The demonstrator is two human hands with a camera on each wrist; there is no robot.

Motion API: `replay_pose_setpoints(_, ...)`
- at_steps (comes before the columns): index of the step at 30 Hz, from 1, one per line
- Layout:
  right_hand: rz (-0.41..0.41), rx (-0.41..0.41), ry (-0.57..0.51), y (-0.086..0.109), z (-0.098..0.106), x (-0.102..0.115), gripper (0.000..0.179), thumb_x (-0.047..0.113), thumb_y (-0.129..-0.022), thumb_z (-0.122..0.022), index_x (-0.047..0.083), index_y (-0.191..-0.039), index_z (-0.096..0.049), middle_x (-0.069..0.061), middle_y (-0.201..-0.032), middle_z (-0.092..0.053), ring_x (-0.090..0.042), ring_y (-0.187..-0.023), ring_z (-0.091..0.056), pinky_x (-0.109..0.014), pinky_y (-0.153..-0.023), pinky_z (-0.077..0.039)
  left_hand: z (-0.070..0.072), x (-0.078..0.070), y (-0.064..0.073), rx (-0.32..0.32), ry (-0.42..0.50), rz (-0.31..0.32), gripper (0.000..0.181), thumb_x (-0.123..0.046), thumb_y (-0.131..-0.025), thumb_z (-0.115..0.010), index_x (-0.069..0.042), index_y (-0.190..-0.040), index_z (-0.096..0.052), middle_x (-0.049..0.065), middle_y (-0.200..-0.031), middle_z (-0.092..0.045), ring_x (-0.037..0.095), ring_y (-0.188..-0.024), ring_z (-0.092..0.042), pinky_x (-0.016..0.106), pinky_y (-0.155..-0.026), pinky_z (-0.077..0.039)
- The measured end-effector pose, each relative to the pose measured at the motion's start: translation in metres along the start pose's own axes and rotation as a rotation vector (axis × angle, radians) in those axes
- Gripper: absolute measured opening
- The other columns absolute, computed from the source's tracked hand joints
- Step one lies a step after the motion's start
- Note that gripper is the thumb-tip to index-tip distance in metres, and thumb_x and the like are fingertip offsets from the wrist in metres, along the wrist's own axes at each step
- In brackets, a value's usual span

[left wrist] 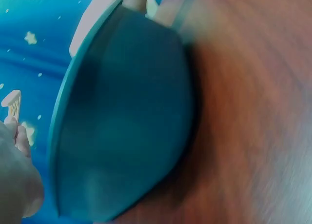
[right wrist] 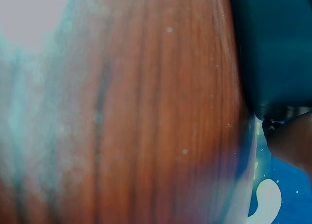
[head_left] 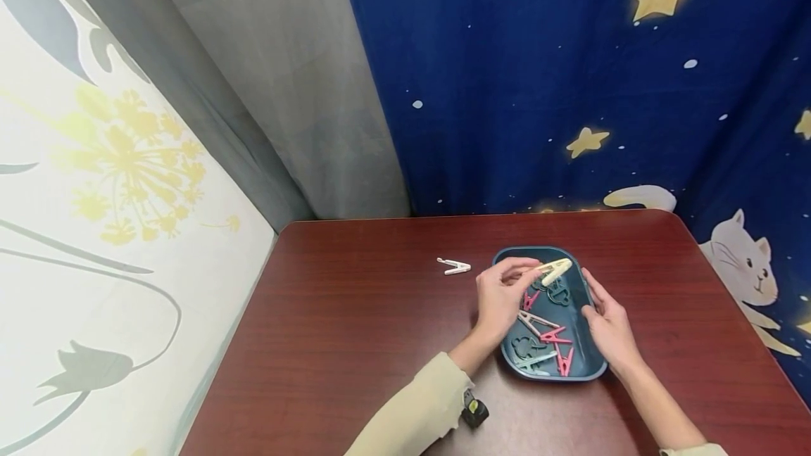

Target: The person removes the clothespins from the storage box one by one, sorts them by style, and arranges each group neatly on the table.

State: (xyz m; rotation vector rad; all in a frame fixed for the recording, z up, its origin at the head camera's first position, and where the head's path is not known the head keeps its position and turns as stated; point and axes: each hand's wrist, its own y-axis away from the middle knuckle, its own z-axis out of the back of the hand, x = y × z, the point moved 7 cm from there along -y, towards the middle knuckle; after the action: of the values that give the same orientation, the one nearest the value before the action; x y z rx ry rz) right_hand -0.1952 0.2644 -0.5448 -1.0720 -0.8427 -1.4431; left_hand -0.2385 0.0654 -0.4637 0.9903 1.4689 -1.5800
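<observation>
While the tray (head_left: 598, 369) is gripped at its side, a cream clip (head_left: 555, 273) is held above it

As seen from the head, the cream clip is pinched between the thumb and fingertips of the left hand (head_left: 503, 295), over the far part of the tray. It is pale yellowish cream and V-shaped: its two slim arms are joined towards the right, and the gap between them is turned towards the hand. In the left wrist view it is shown small and pale at the edge, with the hand below it. The tray's right rim is grasped by the right hand (head_left: 610, 324), with the thumb laid on the near side.

The tray is dark blue-teal, deep, with rounded corners. In it are scattered pink clips (head_left: 564, 362), a whitish clip (head_left: 527, 322), a pale mint clip (head_left: 537, 359) and dark teal outlined shapes (head_left: 559, 293), one of them cloud-like; what these are made of cannot be told. A white clip (head_left: 456, 271), likewise V-shaped, is left lying on the reddish-brown table (head_left: 355, 315), apart from the tray on its left. The tray's wall is blurred in the left wrist view.
</observation>
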Motion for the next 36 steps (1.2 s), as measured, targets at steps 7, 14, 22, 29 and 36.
replay_pose_setpoints(7,0.004,0.009,0.005,0.001,0.001,0.000,0.066,-0.002,-0.100,-0.042,0.024,-0.158,-0.024,-0.018,-0.154,-0.036,-0.031,-0.137,-0.038,-0.002,-0.084,-0.035,0.033,0.000,-0.018,-0.023,0.023,0.025,0.017,-0.006,-0.087,-0.076,-0.003,-0.103,-0.075,0.011,-0.092,-0.076,0.017,-0.081,-0.073,0.025,-0.070,-0.058)
replay_pose_setpoints(14,0.027,0.003,-0.015,0.002,0.000,-0.001,0.065,-0.003,-0.100,-0.042,0.022,-0.158,-0.026,-0.019,-0.153,-0.037,-0.019,-0.134,-0.043,-0.002,-0.085,-0.038,0.065,0.041,-0.038,0.008,0.020,0.055,0.024,-0.008,-0.095,-0.066,-0.010,-0.118,-0.072,0.006,-0.105,-0.075,0.018,-0.090,-0.071,0.034,-0.077,-0.059)
replay_pose_setpoints(22,0.040,-0.001,-0.032,0.001,0.000,-0.001,0.065,-0.003,-0.099,-0.042,0.024,-0.157,-0.028,-0.019,-0.152,-0.038,-0.008,-0.129,-0.046,-0.005,-0.084,-0.041,0.104,0.053,-0.047,-0.010,0.022,0.035,0.026,0.003,-0.094,-0.064,0.003,-0.119,-0.069,0.023,-0.102,-0.072,0.019,-0.085,-0.071,0.024,-0.074,-0.058)
replay_pose_setpoints(29,0.050,0.001,-0.041,0.001,0.000,0.000,0.064,-0.003,-0.099,-0.042,0.023,-0.157,-0.028,-0.020,-0.152,-0.037,-0.009,-0.131,-0.044,-0.004,-0.085,-0.040,0.133,0.069,-0.046,-0.033,0.019,0.082,0.023,-0.003,-0.090,-0.069,0.002,-0.113,-0.072,0.016,-0.100,-0.074,0.038,-0.090,-0.072,0.050,-0.079,-0.056)
replay_pose_setpoints(36,0.046,0.001,-0.036,0.001,0.000,-0.001,0.064,-0.002,-0.100,-0.043,0.023,-0.157,-0.028,-0.020,-0.152,-0.037,-0.014,-0.134,-0.042,-0.002,-0.086,-0.037,0.148,0.079,-0.039,-0.006,-0.019,0.105,0.019,0.002,-0.087,-0.072,0.006,-0.105,-0.072,0.019,-0.096,-0.074,0.039,-0.092,-0.071,0.052,-0.079,-0.055)
